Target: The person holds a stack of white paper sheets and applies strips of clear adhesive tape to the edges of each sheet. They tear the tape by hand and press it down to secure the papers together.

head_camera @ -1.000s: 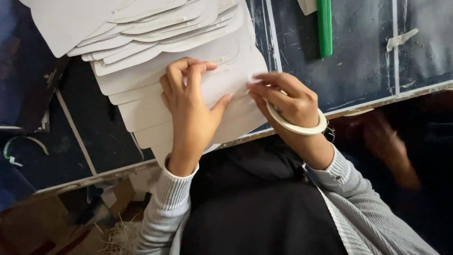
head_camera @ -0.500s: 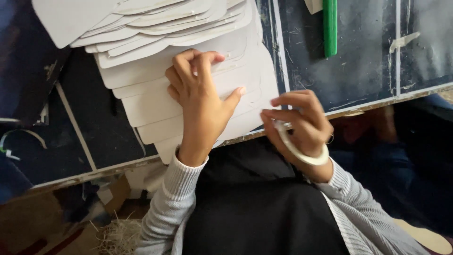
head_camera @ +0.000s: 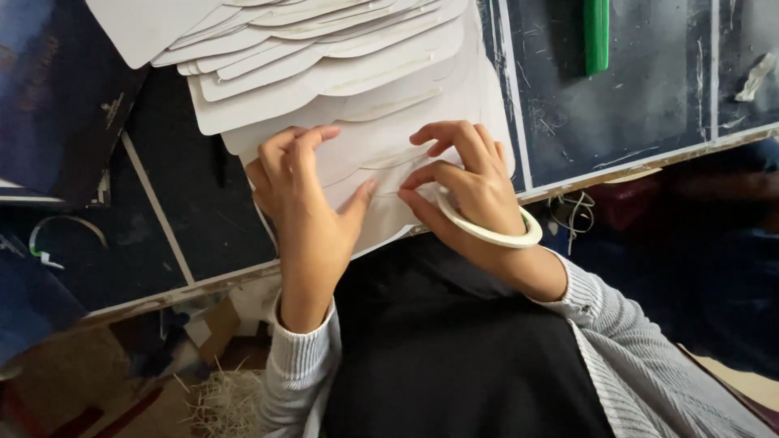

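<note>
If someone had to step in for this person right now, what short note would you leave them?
Left hand: flat on the stack of white cardboard sheets, fingertips pressing the nearest sheet, holding nothing.
Right hand: fingertips pinching at the same sheet beside the left thumb; a white tape ring sits around the wrist.
The sheets lie fanned on the dark worktable, the nearest hanging over its front edge. A green stick-shaped tool lies apart at the far right.
Done: sheets stacked.
Left: whatever the fingers are working on the nearest sheet; I cannot tell if tape is on it.

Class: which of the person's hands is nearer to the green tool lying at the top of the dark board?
Right. The right hand lies below and left of the green tool; the left hand rests further left on the white card stack.
</note>
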